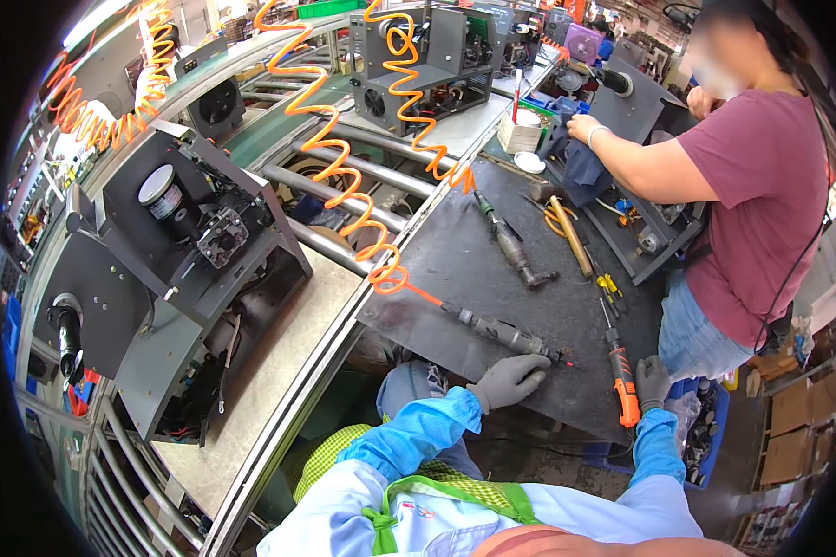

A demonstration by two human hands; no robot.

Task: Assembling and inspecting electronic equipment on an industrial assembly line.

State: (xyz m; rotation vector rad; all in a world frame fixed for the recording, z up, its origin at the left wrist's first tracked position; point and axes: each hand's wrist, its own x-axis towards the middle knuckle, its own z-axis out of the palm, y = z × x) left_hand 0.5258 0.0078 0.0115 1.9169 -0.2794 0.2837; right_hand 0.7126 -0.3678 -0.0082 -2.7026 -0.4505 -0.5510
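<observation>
My left hand (511, 382), in a grey glove, lies open on the near edge of the black-topped bench (418, 325), fingers stretched out. Just beyond it is a grey air screwdriver (502, 330) on an orange coiled hose. Over at the bench's right edge my right hand (653, 382), gloved too, appears open with its fingers loosely together. Close beside it lies an orange-and-black power screwdriver (621, 371), its shaft pointing away from me. Neither hand seems to grip anything.
An angled air tool (515, 251), a hammer (571, 237) and yellow-handled pliers (609, 286) lie farther back. At right, a co-worker (752, 158) handles a dark metal machine housing (655, 232). To the left, a grey machine frame (186, 241) stands beside the roller conveyor (367, 162).
</observation>
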